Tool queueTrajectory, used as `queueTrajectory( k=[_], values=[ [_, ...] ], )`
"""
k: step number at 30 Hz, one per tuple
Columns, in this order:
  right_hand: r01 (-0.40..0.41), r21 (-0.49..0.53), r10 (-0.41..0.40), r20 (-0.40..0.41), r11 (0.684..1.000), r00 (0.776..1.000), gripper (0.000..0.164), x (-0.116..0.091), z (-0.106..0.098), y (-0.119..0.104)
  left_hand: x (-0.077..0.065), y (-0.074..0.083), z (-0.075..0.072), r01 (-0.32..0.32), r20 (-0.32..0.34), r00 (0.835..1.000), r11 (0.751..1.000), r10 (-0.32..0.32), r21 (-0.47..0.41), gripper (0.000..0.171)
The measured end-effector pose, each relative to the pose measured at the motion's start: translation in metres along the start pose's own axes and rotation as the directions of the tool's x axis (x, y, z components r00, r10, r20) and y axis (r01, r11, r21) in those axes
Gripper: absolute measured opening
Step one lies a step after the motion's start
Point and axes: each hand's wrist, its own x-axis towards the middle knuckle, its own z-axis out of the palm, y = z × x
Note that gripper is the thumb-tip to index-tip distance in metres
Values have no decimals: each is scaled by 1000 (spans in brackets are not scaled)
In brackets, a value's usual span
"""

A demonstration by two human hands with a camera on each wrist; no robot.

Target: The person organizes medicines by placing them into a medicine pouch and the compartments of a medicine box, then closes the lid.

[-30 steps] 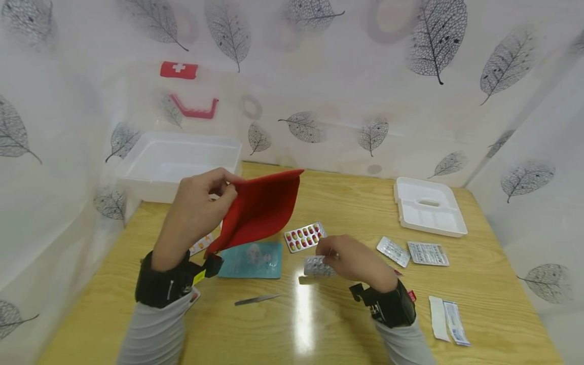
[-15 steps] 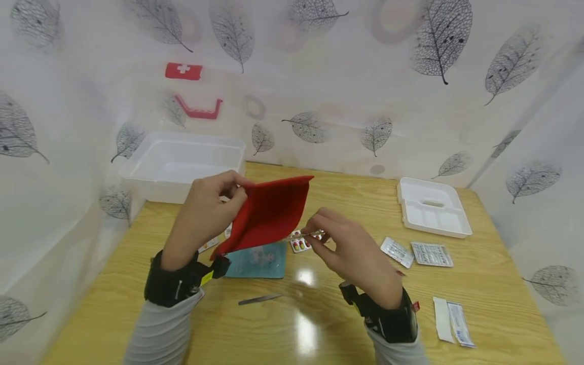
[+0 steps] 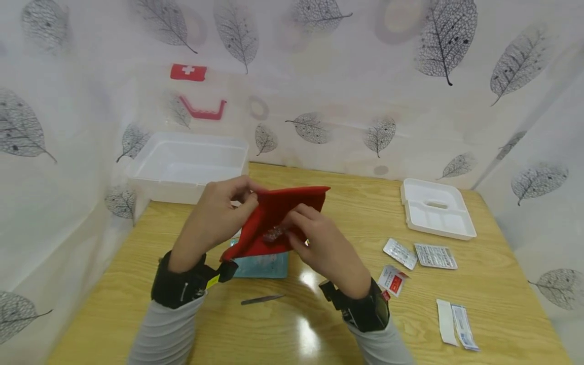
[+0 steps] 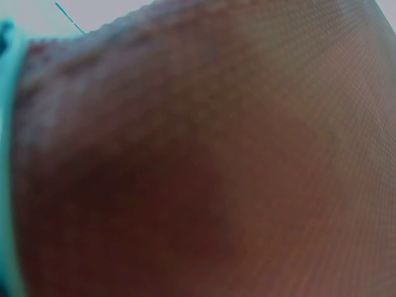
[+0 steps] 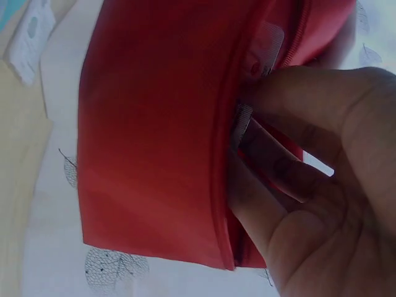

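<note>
My left hand (image 3: 223,210) pinches the upper left edge of a red zippered pouch (image 3: 292,196), holding it above the table. Between the fingers of my right hand (image 3: 326,248) is a silver blister pack (image 3: 274,233), partly inside the pouch's mouth. From the right wrist view, the blister pack (image 5: 241,127) sits behind the rim of the pouch (image 5: 151,136), with the thumb and fingers reaching in. A blurred reddish-brown mesh surface fills most of the left wrist view.
Below the pouch lie a teal packet (image 3: 269,268) and tweezers (image 3: 262,299). An open white box (image 3: 152,190) stands back left, a white tray (image 3: 461,230) back right. To the right are blister packs (image 3: 435,256), a red-and-white packet (image 3: 392,280) and narrow wrapped strips (image 3: 464,327).
My right hand has carried the blister pack up and left from above the table into the pouch's mouth. The pouch has shifted slightly right and down with my left hand.
</note>
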Motion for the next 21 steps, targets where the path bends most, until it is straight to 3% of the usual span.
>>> queueTrajectory(
  k=[8, 15, 21],
  values=[
    [-32, -17, 33, 46, 999, 998, 18, 2, 16, 1, -2, 2, 1, 5, 2, 1000, 1000, -5, -9, 23],
    [-40, 4, 40, 79, 999, 996, 15, 3, 19, 2, -2, 3, 0, 11, 0, 1000, 999, -11, 45, 22],
    [-38, 46, 37, 32, 998, 999, 17, 1, 10, 6, -1, 2, -1, 13, -3, 1000, 999, -12, 50, 23]
  ],
)
